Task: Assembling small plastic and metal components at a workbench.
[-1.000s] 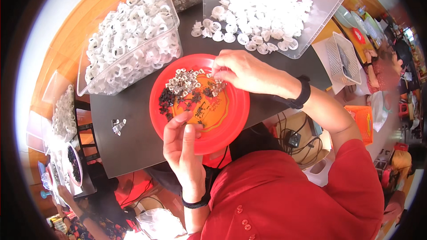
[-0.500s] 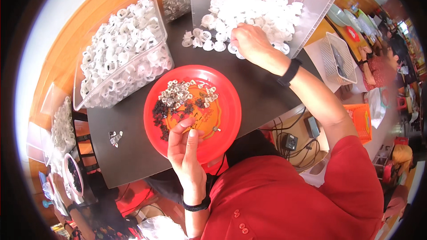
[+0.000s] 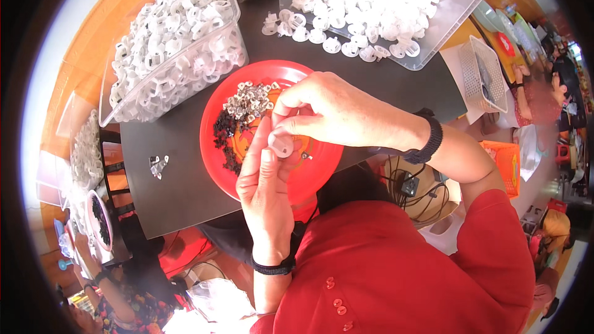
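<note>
Over the red plate (image 3: 325, 173), my left hand (image 3: 267, 204) pinches a small round white plastic piece (image 3: 282, 145) between thumb and fingers. My right hand (image 3: 331, 108) comes in from the right, its fingers curled and closed against the left fingertips, its thumb at the piece's upper edge. Whatever lies between the right fingertips is hidden. On the plate, small metal parts (image 3: 247, 101) are heaped next to small black parts (image 3: 226, 133); a single small metal part (image 3: 306, 156) lies to their right.
A clear bin (image 3: 238, 65) full of white pieces stands at left. A tipped clear bin (image 3: 424, 55) spills similar white pieces (image 3: 331, 45) onto the dark table (image 3: 167, 201). Some metal parts (image 3: 158, 166) lie at the table's left. Cables (image 3: 411, 185) fill a box at right. Other people sit nearby.
My right hand has left the tipped bin and come back to my left hand over the plate. A white plastic piece is now in the left fingers. The view has shifted slightly.
</note>
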Available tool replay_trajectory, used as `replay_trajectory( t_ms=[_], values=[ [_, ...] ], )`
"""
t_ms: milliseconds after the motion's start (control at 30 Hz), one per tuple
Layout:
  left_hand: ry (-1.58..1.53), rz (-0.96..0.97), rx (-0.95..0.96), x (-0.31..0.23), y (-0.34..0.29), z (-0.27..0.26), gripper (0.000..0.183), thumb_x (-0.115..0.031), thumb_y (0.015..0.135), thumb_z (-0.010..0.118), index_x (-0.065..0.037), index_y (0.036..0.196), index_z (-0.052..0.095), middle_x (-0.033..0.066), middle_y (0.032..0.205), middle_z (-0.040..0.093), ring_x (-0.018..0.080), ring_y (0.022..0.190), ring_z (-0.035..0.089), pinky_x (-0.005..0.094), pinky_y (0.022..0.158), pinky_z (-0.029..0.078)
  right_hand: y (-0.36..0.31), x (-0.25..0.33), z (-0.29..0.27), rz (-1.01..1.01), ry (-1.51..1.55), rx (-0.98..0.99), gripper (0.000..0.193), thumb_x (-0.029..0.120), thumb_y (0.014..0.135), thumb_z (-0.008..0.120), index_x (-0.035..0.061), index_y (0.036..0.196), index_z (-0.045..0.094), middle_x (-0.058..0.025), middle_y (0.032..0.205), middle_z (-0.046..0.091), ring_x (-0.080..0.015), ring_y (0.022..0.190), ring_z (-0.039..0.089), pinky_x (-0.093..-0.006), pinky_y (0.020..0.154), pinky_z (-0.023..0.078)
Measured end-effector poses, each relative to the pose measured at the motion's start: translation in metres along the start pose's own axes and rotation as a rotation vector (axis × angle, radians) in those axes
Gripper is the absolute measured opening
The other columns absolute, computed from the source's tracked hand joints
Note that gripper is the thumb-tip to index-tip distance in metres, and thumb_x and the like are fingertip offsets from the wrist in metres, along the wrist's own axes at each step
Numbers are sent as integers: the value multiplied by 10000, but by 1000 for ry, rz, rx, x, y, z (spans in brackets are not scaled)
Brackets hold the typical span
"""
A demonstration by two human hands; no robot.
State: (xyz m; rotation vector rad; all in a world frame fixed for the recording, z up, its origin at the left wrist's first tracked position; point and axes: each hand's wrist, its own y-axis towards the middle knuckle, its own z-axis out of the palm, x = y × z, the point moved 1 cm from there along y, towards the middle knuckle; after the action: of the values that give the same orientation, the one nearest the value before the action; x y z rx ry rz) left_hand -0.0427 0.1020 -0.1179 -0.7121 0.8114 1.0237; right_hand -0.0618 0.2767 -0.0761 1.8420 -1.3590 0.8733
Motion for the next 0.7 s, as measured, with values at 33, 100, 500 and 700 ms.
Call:
replay_trajectory(
  t_ms=[33,100,500,700],
  values=[
    [2,-1,-7,-1,-1,-4,411,-168,1007,478,15,1374,445,141,1315,548,223,1110,607,340,993,480,-1,-2,4,-1,5,5,188,144,836,678,-34,881,638,-157,755,646,-281,701,643,-348,646,485],
    [-37,-15,-83,-4,-1,-14,400,-163,1001,493,-1,1366,469,118,1248,593,196,1060,625,312,928,505,-4,-6,8,-6,-29,-80,181,147,820,687,-18,872,632,-155,774,646,-309,727,641,-378,645,486],
    [349,112,-37,-3,-7,-22,137,-22,893,638,-37,1025,602,61,1036,632,126,883,580,238,773,458,-41,-23,38,-135,-636,162,88,100,778,677,68,757,599,-50,782,568,-222,794,593,-355,736,400],
    [1333,485,102,-2,-3,-10,165,-1,769,680,-37,924,637,101,864,573,268,799,575,354,708,475,-39,-29,31,-116,-583,59,95,92,799,663,60,786,575,-63,802,578,-245,793,587,-370,736,405]
  ],
)
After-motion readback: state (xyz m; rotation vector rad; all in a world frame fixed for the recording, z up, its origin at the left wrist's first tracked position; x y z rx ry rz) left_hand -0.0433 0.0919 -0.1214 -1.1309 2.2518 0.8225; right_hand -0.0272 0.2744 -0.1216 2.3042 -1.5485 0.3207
